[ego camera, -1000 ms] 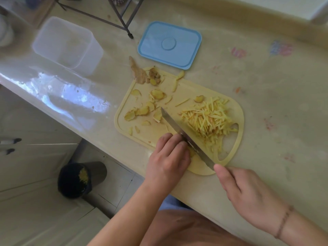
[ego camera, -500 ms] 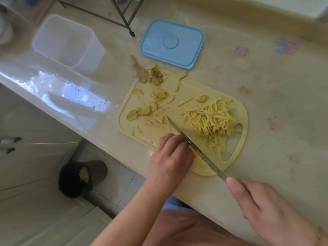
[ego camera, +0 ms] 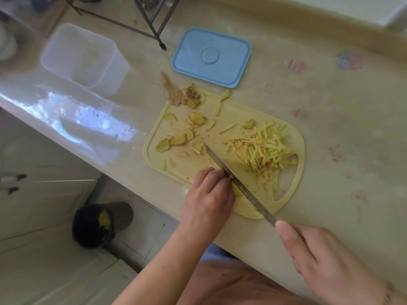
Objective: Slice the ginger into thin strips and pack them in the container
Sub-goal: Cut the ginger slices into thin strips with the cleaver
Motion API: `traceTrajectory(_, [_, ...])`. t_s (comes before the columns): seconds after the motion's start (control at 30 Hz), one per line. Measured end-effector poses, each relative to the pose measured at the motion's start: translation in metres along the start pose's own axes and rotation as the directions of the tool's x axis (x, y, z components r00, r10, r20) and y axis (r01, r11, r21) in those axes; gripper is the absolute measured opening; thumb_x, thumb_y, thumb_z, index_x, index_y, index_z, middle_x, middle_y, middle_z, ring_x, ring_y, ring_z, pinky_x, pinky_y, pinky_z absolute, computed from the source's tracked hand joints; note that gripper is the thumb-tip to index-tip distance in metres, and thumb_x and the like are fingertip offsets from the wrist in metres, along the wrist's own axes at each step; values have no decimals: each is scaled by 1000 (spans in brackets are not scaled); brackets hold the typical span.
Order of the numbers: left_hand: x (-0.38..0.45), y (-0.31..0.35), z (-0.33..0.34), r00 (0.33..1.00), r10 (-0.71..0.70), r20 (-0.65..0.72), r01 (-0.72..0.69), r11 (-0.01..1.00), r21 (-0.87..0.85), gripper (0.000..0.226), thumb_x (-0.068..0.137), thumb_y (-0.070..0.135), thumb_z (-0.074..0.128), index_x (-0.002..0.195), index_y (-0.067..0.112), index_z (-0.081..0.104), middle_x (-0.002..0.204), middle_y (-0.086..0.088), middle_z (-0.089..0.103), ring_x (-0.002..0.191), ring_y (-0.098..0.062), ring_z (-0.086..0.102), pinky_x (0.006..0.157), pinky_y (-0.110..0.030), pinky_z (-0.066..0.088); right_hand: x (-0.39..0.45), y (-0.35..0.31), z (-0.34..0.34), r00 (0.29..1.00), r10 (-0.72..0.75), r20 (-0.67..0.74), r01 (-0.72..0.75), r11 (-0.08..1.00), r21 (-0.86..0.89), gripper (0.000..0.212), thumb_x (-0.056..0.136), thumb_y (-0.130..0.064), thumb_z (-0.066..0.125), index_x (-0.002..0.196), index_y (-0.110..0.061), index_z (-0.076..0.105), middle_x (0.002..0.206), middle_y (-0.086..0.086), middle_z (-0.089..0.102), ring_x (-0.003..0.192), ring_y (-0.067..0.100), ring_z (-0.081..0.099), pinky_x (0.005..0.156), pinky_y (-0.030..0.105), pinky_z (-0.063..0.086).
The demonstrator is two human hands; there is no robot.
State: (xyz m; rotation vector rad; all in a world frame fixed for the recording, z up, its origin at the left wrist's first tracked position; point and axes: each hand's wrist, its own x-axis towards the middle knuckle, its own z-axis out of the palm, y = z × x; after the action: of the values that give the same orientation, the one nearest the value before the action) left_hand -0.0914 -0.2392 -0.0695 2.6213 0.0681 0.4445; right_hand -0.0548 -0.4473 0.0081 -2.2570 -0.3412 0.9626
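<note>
One clear container [ego camera: 83, 60] sits open beside its blue lid [ego camera: 211, 57].

no readable text, labels or numbers anywhere (counter smudges are only colour blots)

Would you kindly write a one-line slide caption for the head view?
Left hand steadies ginger on the cutting board while the right hand slices with a knife beside cut strips.
</note>
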Motion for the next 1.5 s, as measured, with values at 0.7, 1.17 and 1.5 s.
traceTrajectory(0.7, [-2, 1, -4, 1000, -19, 15, 18, 999, 42, 4, 83, 6, 74, 83, 8, 77, 90, -1, 72, 81, -23, 66, 63, -32, 55, -2, -1, 7, 1000, -5, -21, 3, 998, -59, 76, 77, -81, 11, 55, -15, 41, 57, -4, 58, 50, 11, 51, 54, 31, 37])
traceTrajectory(1.17, [2, 3, -6, 998, -30, 63, 24, 995, 96, 5, 80, 7, 73, 79, 11, 76, 91, 0, 72, 75, -23, 63, 62, -31, 52, -7, -1, 6, 999, 23, -22, -24, 1000, -15, 74, 76, -79, 13, 56, -13, 42, 52, -2, 56, 50, 13, 51, 56, 31, 39])
traceTrajectory(1.5, [2, 4, -9, 996, -37, 76, 29, 995, 92, 9, 77, 4, 69, 80, 10, 76, 92, -2, 72, 75, -24, 65, 69, -25, 47, 5, -8, 7, 1000, 12, -10, -12, 1000, 28, 75, 78, -78, 15, 56, -10, 40, 54, 8, 53, 46, 12, 48, 56, 33, 41])
